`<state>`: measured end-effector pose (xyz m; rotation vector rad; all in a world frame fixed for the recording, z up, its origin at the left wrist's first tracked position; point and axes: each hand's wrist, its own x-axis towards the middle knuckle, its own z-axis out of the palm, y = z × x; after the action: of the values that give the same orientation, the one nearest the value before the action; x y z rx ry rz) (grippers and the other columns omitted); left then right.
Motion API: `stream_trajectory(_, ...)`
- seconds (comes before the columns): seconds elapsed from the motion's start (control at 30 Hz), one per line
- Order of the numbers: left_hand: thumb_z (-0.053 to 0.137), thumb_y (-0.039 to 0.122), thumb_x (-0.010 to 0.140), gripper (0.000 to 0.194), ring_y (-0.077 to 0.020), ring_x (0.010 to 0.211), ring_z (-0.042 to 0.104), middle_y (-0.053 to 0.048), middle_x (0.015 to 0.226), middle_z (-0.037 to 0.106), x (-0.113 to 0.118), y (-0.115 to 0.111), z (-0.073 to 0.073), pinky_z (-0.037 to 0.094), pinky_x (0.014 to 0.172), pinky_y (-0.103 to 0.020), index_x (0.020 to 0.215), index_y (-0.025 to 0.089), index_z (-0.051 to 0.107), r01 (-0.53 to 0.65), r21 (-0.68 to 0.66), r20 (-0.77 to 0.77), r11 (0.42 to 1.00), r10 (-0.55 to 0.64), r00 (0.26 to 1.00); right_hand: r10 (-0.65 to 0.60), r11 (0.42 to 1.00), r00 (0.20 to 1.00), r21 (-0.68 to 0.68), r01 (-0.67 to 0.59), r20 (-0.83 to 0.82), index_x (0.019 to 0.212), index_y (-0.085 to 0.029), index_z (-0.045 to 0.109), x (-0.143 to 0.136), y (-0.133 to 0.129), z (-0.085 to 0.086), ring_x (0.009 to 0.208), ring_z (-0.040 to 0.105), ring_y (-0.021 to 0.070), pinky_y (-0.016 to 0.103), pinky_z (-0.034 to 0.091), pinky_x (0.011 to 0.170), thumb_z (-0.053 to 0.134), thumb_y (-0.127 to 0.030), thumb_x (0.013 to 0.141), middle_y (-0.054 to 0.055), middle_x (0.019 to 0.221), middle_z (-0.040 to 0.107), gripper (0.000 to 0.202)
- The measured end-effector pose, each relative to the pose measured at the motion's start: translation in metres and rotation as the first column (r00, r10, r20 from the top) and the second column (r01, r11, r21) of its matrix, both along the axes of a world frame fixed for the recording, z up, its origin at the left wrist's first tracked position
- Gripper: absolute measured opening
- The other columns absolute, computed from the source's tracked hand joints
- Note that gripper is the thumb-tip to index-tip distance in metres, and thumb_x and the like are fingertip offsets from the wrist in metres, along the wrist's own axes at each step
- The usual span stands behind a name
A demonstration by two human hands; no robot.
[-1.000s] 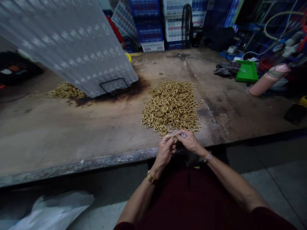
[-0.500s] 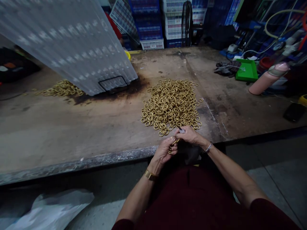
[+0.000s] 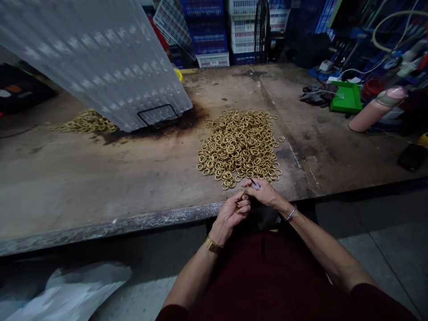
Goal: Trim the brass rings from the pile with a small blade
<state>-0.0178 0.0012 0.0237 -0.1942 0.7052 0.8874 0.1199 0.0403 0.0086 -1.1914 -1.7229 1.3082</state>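
Observation:
A wide pile of gold-coloured rings [image 3: 239, 145] lies on the wooden table [image 3: 150, 178], just beyond my hands. My left hand [image 3: 234, 209], with a gold watch at its wrist, is closed on a few gold rings [image 3: 239, 206] at the table's front edge. Close on its right, my right hand [image 3: 264, 192] is closed on a small grey tool [image 3: 255, 184] with a dark pointed tip. The fingertips of both hands nearly meet at the rings.
A tall translucent ribbed panel [image 3: 110, 67] stands at the left on a dark stain, beside a second ring pile [image 3: 83, 122]. To the right are a green tray [image 3: 346, 98], a pink bottle [image 3: 376, 109] and a black object [image 3: 413, 156]. Stacked crates [image 3: 207, 35] rise behind.
The fingers of my left hand have curled further round the rings. My right hand has shifted very slightly, still with the tool. The view has moved a little.

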Motion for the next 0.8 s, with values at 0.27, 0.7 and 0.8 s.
stream_trajectory(0.27,0.036,0.013,0.092,0.021,0.0002,0.037,0.026,0.005,0.060,0.034,0.001,-0.005,-0.002,0.019,0.031,-0.009,0.072,0.014,0.043,0.026,-0.026,0.043,0.999,-0.025,0.999,-0.040,0.972,0.990,-0.233,0.008,-0.136,0.077,-0.015,0.063,0.002,-0.001,0.004,0.043,0.034,0.0051,0.019,0.027,0.041,0.059,-0.043,0.070,-0.006,0.053,0.045,0.029)
stream_trajectory(0.7,0.060,0.016,0.080,0.010,0.0002,0.039,0.030,0.003,0.062,0.043,-0.003,-0.009,-0.010,0.021,0.033,-0.008,0.081,0.012,0.051,0.109,0.253,-0.050,0.961,-0.100,0.994,-0.056,0.977,0.981,0.211,0.016,0.184,0.073,-0.018,0.060,0.009,-0.008,-0.006,0.059,0.048,0.0109,0.022,0.037,0.059,0.048,-0.026,0.078,0.000,0.064,0.056,0.015)
stream_trajectory(0.8,0.066,0.018,0.075,0.018,0.0006,0.039,0.029,0.004,0.062,0.044,-0.004,-0.008,-0.013,0.021,0.034,-0.008,0.078,0.013,0.049,0.108,0.294,-0.107,0.950,-0.080,0.991,0.031,0.930,0.936,0.333,-0.155,0.350,0.085,-0.019,0.063,0.014,-0.015,-0.006,0.070,0.055,0.0145,0.024,0.040,0.068,0.047,-0.013,0.072,0.003,0.075,0.064,0.021)
